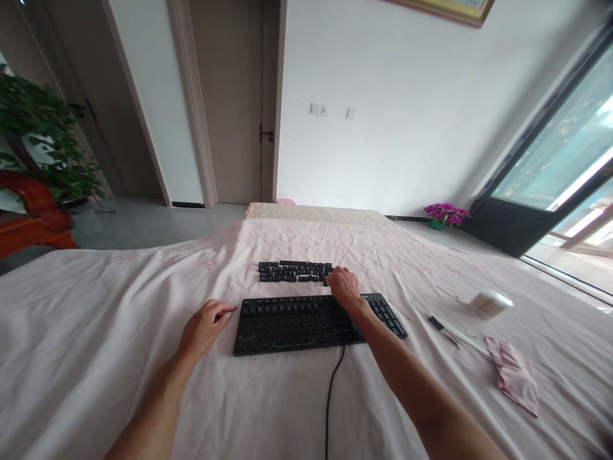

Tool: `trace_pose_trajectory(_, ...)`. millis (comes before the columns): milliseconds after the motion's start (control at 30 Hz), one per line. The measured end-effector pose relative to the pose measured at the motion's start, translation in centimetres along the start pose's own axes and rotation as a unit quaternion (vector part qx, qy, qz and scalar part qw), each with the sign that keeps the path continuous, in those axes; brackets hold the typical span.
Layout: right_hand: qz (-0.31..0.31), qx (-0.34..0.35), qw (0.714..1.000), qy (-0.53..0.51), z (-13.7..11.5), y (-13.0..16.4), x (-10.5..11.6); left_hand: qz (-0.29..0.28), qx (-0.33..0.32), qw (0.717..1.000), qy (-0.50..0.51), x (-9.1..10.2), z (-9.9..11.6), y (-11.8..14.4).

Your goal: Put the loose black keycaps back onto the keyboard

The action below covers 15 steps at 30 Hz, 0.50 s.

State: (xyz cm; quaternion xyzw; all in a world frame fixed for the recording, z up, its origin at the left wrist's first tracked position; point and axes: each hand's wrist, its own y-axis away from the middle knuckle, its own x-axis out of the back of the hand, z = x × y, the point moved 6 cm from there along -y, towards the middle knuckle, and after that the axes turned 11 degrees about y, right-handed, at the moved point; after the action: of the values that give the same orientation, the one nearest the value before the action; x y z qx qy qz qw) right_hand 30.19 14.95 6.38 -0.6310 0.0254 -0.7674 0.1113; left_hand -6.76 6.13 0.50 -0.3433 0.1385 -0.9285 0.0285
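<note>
A black computer keyboard (pixel 292 342) lies on the cloth, many of its keycaps off and the bare key posts showing. Its top rows and the number pad still carry caps. Behind it the loose black keycaps (pixel 290 271) are laid out in rows. My right hand (pixel 345 285) reaches over the keyboard to the right end of these rows, its fingers pinched at a keycap there, partly hidden by the hand. My left hand (pixel 208 324) rests on the cloth beside the keyboard's upper left corner, index finger stretched toward it, holding nothing.
A pink flowered cloth (pixel 138 306) covers the surface. To the right lie a dark-headed brush (pixel 435 323), a thin tool (pixel 451 340), a white round container (pixel 491 304) and a folded pink cloth (pixel 514 374). The keyboard's cable (pixel 330 390) runs toward me.
</note>
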Motion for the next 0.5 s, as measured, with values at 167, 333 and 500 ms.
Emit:
trace_pose_trajectory(167, -0.004, 0.012, 1.0, 0.009, -0.19, -0.64, -0.67, 0.004, -0.004, 1.0, -0.007, -0.03, -0.15, -0.06)
trace_pose_trajectory(333, 0.0, 0.03, 1.0, 0.0, -0.35, -0.88, -0.87, 0.006, -0.005, 1.0, -0.006, -0.01, -0.12, -0.04)
trace_pose_trajectory(500, -0.001, 0.042, 0.999, -0.011, -0.03, -0.86, -0.88, 0.001, -0.003, 1.0, -0.006, -0.07, -0.11, -0.04)
